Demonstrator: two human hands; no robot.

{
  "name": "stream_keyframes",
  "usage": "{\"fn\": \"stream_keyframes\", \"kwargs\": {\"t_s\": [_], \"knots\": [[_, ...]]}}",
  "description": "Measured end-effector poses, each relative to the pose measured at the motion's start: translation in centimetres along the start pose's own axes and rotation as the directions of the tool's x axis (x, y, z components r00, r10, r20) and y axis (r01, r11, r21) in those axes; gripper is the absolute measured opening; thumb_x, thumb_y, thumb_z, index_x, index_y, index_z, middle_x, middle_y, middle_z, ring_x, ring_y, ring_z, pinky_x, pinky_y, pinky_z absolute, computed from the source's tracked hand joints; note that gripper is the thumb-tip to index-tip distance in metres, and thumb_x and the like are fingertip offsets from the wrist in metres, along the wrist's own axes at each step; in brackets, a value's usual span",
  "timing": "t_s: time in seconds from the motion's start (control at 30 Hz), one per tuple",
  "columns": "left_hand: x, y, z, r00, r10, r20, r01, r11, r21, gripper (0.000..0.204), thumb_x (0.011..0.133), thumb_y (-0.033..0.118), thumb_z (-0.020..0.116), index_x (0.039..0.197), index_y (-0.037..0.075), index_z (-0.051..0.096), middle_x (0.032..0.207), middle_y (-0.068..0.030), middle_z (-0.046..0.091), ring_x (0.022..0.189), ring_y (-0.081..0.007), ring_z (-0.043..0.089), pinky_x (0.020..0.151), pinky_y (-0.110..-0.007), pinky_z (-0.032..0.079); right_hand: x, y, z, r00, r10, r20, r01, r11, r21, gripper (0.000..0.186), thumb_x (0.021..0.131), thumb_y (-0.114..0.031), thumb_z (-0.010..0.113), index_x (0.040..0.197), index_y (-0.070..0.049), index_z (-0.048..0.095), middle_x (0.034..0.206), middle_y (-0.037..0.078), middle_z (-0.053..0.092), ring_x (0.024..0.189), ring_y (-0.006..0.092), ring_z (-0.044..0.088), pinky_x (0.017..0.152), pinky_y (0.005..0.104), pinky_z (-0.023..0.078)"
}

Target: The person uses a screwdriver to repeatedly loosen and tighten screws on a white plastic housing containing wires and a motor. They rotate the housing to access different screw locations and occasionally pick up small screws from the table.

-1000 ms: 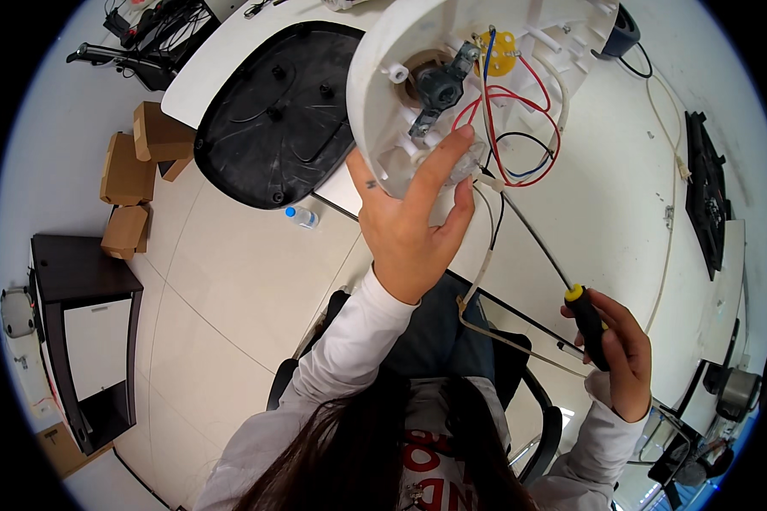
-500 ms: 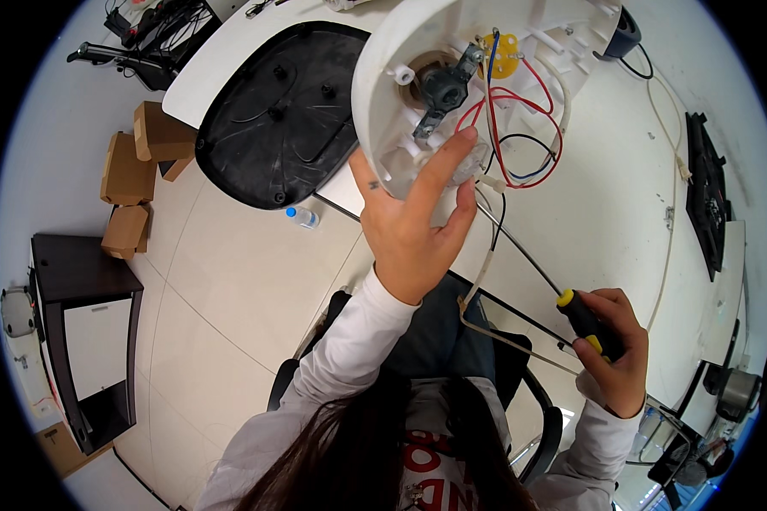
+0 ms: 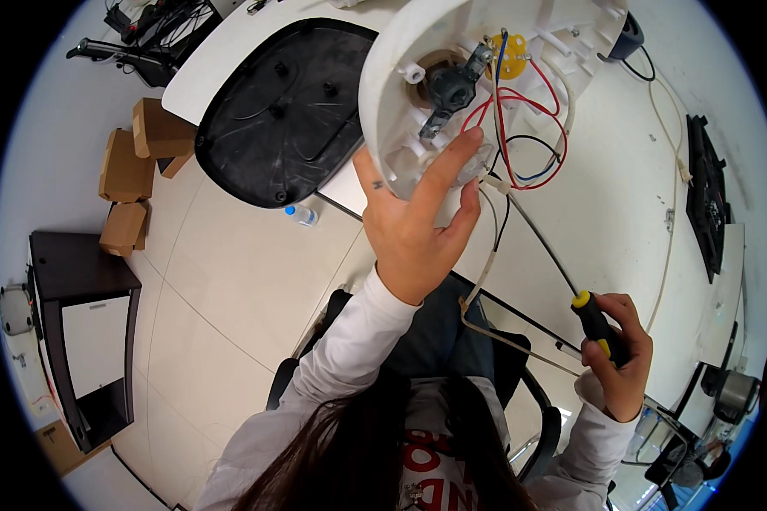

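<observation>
A white plastic appliance housing (image 3: pixel 379 94) is tilted up at the table's near edge, its hollow inside facing me. Within it sit a dark grey bracket (image 3: pixel 452 89), a yellow round part (image 3: pixel 510 58) and loops of red, blue and black wire (image 3: pixel 562 140). My left hand (image 3: pixel 418 226) grips the housing's lower rim, thumb and fingers bent around it beside a clear round part (image 3: pixel 471 166). In my right hand (image 3: pixel 626 353) is a black and yellow screwdriver (image 3: pixel 592 317), its long shaft slanting up toward the wires near the clear part. The fingers of my left hand partly cover that area.
A black oval cover (image 3: pixel 273 111) lies on the white table left of the housing. A pale cable (image 3: pixel 486 277) hangs over the table edge. Down on the floor side are a small bottle (image 3: pixel 302 215), cardboard boxes (image 3: pixel 128 166) and a dark cabinet (image 3: pixel 85 264).
The housing and my left fingers have shifted slightly right. My right hand has moved a little right, and the screwdriver's shaft now points more steeply, its tip end farther right.
</observation>
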State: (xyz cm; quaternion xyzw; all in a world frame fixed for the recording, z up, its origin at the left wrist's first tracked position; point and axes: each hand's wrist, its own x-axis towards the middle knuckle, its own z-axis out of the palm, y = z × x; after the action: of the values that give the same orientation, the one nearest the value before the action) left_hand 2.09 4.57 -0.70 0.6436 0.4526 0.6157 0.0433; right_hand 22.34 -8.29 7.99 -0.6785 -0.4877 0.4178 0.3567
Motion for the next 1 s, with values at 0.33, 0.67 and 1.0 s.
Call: {"fn": "stream_keyframes", "kwargs": {"t_s": [0.33, 0.67, 1.0], "knots": [[-0.06, -0.03, -0.02, 1.0, -0.013, -0.006, 0.013, 1.0, -0.009, 0.057, 0.059, -0.001, 0.068, 0.11, 0.024, 0.061, 0.107, -0.0181, 0.048, 0.098, -0.0343, 0.045, 0.067, -0.036, 0.049, -0.05, 0.08, 0.06, 1.0, -0.016, 0.001, 0.016, 1.0, -0.016, 0.05, 0.06, 0.007, 0.054, 0.109, -0.001, 0.058, 0.104, 0.009, 0.048, 0.067, 0.0108, 0.053, 0.059, 0.0205, 0.042], [-0.08, -0.06, 0.09, 1.0, -0.013, -0.028, 0.013, 1.0, -0.011, 0.057, 0.058, -0.001, 0.068, 0.109, 0.024, 0.062, 0.105, -0.0175, 0.048, 0.098, -0.0339, 0.047, 0.066, -0.035, 0.049, -0.11, -0.1, -0.14, 1.0, -0.028, -0.007, 0.028, 0.999, -0.027, 0.05, 0.061, 0.007, 0.053, 0.11, -0.001, 0.058, 0.104, 0.009, 0.048, 0.066, 0.0113, 0.053, 0.058, 0.0204, 0.042], [-0.26, -0.03, -0.07, 0.999, -0.01, 0.035, 0.009, 0.999, 0.043, 0.048, 0.062, 0.003, 0.07, 0.108, 0.013, 0.06, 0.107, -0.0102, 0.056, 0.103, -0.0312, 0.044, 0.089, -0.041, 0.031, -0.06, 0.07, -0.19, 0.999, -0.036, 0.002, 0.036, 0.999, -0.026, 0.05, 0.06, 0.008, 0.052, 0.109, 0.0, 0.058, 0.104, 0.01, 0.047, 0.066, 0.0115, 0.054, 0.059, 0.0203, 0.042]]}}
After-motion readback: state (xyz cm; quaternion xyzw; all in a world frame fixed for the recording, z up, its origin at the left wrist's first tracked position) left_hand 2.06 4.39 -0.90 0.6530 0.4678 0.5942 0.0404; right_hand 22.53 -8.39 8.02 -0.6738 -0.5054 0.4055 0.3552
